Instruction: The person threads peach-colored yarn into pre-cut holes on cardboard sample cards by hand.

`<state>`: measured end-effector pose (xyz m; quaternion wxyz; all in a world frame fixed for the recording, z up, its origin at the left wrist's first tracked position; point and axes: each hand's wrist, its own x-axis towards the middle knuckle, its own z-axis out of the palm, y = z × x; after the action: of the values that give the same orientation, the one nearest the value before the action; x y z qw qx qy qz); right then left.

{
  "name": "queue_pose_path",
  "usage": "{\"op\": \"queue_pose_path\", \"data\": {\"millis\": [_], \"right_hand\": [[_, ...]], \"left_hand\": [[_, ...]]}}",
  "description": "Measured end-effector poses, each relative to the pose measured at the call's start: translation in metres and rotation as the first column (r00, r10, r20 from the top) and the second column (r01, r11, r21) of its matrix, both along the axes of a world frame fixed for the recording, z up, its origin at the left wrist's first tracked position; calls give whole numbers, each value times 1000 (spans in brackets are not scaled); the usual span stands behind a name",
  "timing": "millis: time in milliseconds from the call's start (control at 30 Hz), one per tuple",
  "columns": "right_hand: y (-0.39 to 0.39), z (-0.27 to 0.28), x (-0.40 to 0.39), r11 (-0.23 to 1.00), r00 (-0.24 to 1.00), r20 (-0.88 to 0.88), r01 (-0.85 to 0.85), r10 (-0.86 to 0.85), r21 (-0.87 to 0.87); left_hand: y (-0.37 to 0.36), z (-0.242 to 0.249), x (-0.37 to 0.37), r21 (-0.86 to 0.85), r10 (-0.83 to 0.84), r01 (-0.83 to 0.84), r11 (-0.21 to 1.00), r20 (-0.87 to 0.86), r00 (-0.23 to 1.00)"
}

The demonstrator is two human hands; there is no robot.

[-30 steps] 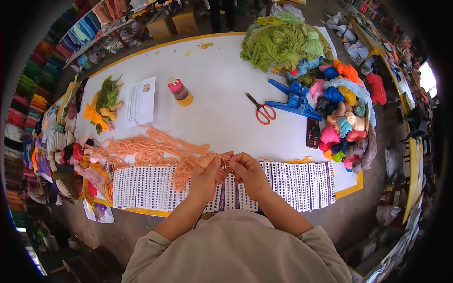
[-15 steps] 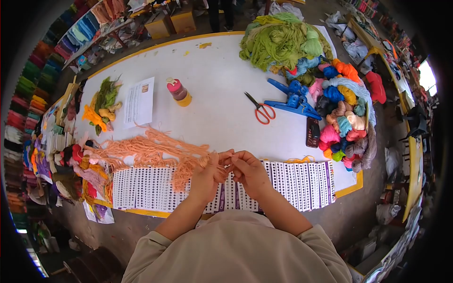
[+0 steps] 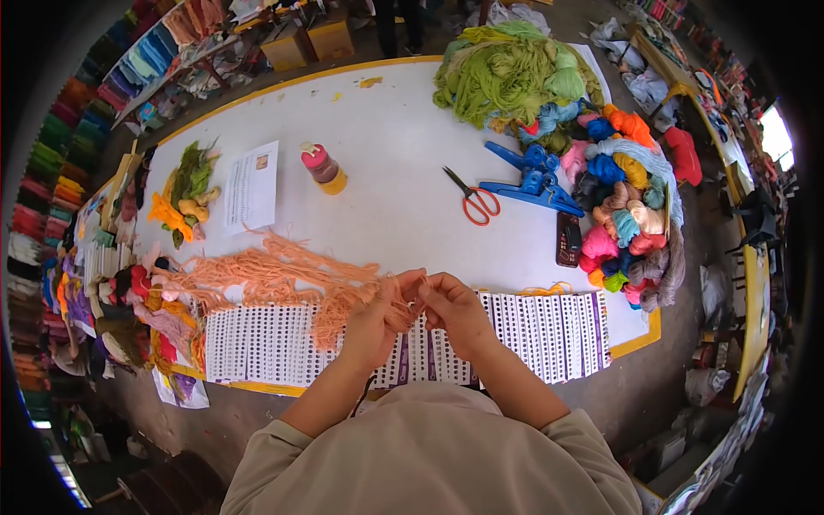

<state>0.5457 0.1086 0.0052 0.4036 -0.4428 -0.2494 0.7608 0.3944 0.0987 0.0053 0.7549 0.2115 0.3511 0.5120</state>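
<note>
Peach yarn point(image 3: 283, 268) lies in a long loose bundle across the front left of the table, its right end running into my hands. My left hand point(image 3: 376, 319) is closed around some strands of it, with loops hanging by the palm. Close against it, my right hand point(image 3: 452, 311) pinches at the strands, fingertips together. The fine ends between the fingers are too small to make out. Under both hands lies a row of white perforated cards point(image 3: 532, 335) with dark holes and a few purple strips.
Red-handled scissors point(image 3: 481, 206), a blue clamp-like tool point(image 3: 536, 176) and a dark phone point(image 3: 568, 239) lie to the right. Beside them are coloured yarn skeins point(image 3: 635, 197) and a green yarn heap point(image 3: 506, 77). A pink-topped bottle point(image 3: 324, 168) stands mid-table near a printed sheet point(image 3: 251, 189).
My hands have shifted slightly, with the fingertips drawn closer together and the left hand turned a little. The yarn on the table lies nearly as before.
</note>
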Motion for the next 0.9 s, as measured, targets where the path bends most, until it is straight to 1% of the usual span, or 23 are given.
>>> {"op": "queue_pose_path", "data": {"millis": [33,67,100,133,200,267,300,367,433,467,533,567,600,633,667,700,733,767,800,833,867,900], "right_hand": [[0,1,0,998,995,90,-51,46,46],[-1,-1,-2,998,995,90,-48,44,46],[-3,-4,-3,990,990,120,-82,68,113],[-4,-6,-4,977,984,152,-117,90,178],[-5,-9,-4,978,989,128,-97,74,183],[-4,-10,-1,979,993,104,-79,60,188],[-2,-8,1,983,991,112,-84,66,163],[-2,-5,2,987,990,119,-89,73,136],[-2,-3,2,995,998,45,-38,34,92],[-1,-3,3,995,998,44,-38,35,91],[0,-1,7,1000,995,-96,-11,10,-10],[0,0,9,1000,995,-96,-12,10,-15],[-1,4,11,993,991,-54,-121,121,0],[-3,7,14,973,973,-10,-230,230,6],[-5,10,18,971,968,93,-236,233,23],[-8,1,29,990,987,129,-107,95,92],[-9,-15,46,986,986,157,22,-48,164],[-7,-47,72,900,961,136,167,-240,402],[-4,-40,93,878,809,424,216,-406,427],[1,-55,117,801,789,300,364,-537,476],[2,-64,145,794,795,98,573,-598,202],[-8,-86,186,803,806,-104,591,-583,76]], "left_hand": [[-1,-1,-1,0,-1,1,1000,0,1000],[-2,-3,-2,10,-55,55,998,-13,998],[-3,-5,-2,19,-109,110,994,-27,994],[-3,-5,-2,19,-111,112,994,-27,993],[-3,-6,0,30,-105,107,994,-68,992],[-1,-6,1,23,-76,76,997,-38,996],[-1,-6,1,14,-46,46,999,-9,999],[0,-6,2,23,-32,32,999,-23,999],[2,-6,4,33,-18,20,999,-37,999],[2,-6,6,51,11,-9,999,-41,999],[4,-8,7,64,40,-37,997,-45,998],[6,-12,6,93,29,-17,996,-132,991],[7,-15,4,116,20,6,993,-218,976],[8,-16,-4,107,17,6,994,-218,976],[9,-17,-16,4,-15,16,1000,-218,976],[9,-20,-22,-105,-48,26,994,-213,976],[12,-14,-17,21,196,-200,980,-325,925],[17,-29,-39,-113,230,-239,964,-84,969],[21,-50,-78,-250,289,-245,937,154,945],[23,-67,-115,-265,273,-205,942,255,928],[24,-81,-150,-274,258,-164,948,353,899],[24,-88,-180,-337,318,-213,917,297,900]]}}
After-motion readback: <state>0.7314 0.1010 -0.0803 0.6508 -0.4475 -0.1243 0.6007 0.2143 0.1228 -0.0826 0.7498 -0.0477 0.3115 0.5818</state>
